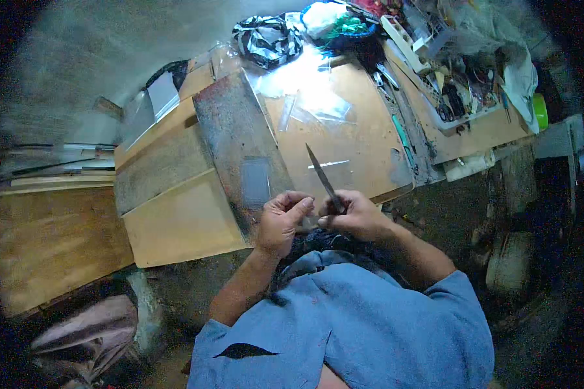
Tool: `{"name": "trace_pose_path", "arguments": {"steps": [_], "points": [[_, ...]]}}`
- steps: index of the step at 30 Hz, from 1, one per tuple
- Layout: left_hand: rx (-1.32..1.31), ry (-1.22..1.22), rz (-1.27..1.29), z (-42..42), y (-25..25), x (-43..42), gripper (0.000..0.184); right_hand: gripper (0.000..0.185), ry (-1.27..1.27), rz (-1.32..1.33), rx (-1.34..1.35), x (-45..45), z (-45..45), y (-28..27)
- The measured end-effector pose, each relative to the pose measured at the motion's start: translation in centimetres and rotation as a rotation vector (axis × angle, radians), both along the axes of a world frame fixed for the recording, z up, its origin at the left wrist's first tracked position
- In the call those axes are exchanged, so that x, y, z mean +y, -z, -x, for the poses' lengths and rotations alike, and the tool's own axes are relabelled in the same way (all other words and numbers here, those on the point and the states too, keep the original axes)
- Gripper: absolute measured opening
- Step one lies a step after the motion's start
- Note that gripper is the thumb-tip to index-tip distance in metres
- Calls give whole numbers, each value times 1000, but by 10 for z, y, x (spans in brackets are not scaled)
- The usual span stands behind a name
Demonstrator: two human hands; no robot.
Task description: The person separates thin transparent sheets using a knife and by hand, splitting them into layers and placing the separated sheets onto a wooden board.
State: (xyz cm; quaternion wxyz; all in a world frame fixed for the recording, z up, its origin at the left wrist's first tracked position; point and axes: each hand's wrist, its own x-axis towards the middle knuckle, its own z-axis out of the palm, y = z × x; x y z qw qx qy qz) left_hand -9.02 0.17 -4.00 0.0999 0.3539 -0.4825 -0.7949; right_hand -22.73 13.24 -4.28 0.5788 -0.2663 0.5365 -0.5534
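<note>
My right hand [357, 215] is wrapped around the lower end of a long dark tapered tool [321, 172]. Its narrow tip points up and away from me, over the table; whether it is a file or a knife I cannot tell. Just to the left, my left hand [281, 223] is closed in a pinch, thumb against fingers. Whatever may be between those fingers is too small to make out. Beyond the tool a thin pale strip [329, 165] lies on the tan tabletop [370, 146]. Near my left hand a grey rectangular plate [255, 182] rests on a dark stained board [237, 123].
Clear sheets [321, 107] lie under bright light at the back. A striped bag [267, 40] stands behind them. On the right, a plastic tray [464, 107] holds assorted tools, and a turquoise tool [402, 135] lies nearby. A cardboard piece [185, 223] covers the left front edge.
</note>
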Motion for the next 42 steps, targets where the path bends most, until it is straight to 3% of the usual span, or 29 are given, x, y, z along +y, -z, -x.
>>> {"name": "trace_pose_path", "arguments": {"steps": [2, 6, 11, 14, 15, 18, 30, 32, 34, 36, 38, 40, 42], "points": [[7, -32, 78, -5, -2, -1, 8, 18, 77, -34, -29, -5, 1, -4], [-20, -103, -73, -18, -2, -2, 8, 22, 290, -85, -155, -14, 5, -18], [35, -228, -22, -17, -6, 4, 8, 23, 226, -6, -202, -21, -14, -14], [62, -236, -89, -29, -14, 8, 8, 21, 311, -75, -225, -26, -11, -15], [17, -127, -34, -36, -12, 7, 9, 21, 349, -59, -275, -27, -10, -16], [-56, -4, -13, -44, -10, 9, 9, 22, 327, -66, -200, -28, -7, -11], [-76, -136, 11, -50, -7, 10, 14, 28, 173, -68, -132, -33, -22, -14], [-28, -280, -170, -51, -10, 9, 15, 31, 164, -97, -123, -30, -18, -19], [-13, -291, -146, -57, -7, 0, 14, 34, 148, -125, -113, -23, -10, -23], [2, -307, -123, -59, -6, -4, 14, 41, -21, -148, 425, -10, 0, -25], [100, -439, -132, -59, -7, -7, 14, 42, -67, -119, 443, 1, 5, -31], [93, -463, -128, -60, -11, -12, 14, 36, -251, -152, 539, 10, 6, -45], [89, -482, -125, -62, -13, -15, 14, 38, -283, -165, 538, 13, 3, -48]]}}
